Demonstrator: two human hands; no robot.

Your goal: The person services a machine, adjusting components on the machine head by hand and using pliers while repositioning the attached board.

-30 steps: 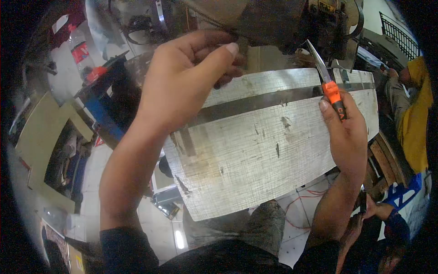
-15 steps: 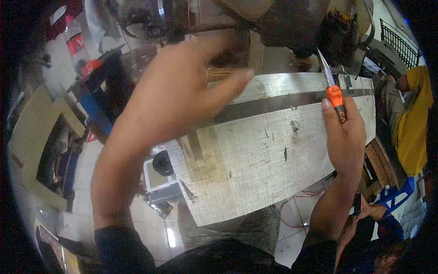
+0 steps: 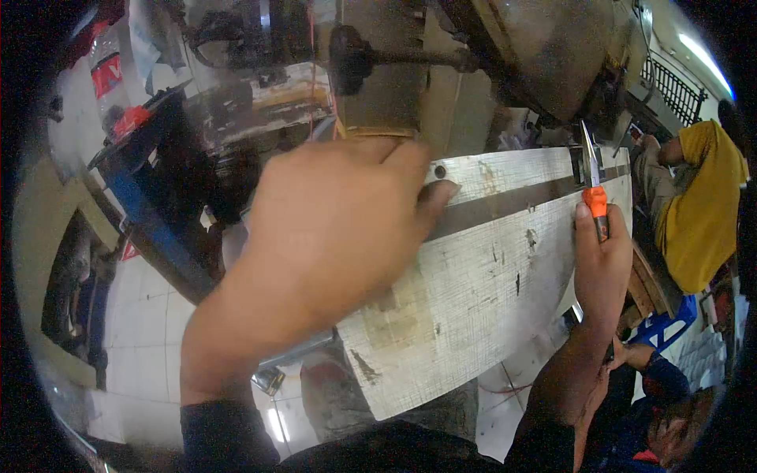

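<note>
A worn whitish board with a fine scratched grid and a dark strip across it slants above my lap. My left hand is over its far left part, blurred. Its thumb and forefinger are apart, with nothing visible between them; the other fingers are hidden. Near the board's right end, my right hand is closed around a small tool with an orange and black handle. The tool's pointed metal blade aims up and away from me. A small black round spot shows on the board beside my left thumb.
Dark machinery with a horizontal shaft lies beyond the board. Far left are a red-labelled bottle and a tan panel. On the right are a person in a yellow garment, another person's hand and a blue plastic object.
My left hand has shifted right and lower, over the board. The view has tilted, so more machinery shows at the top. The tool stays in my right hand.
</note>
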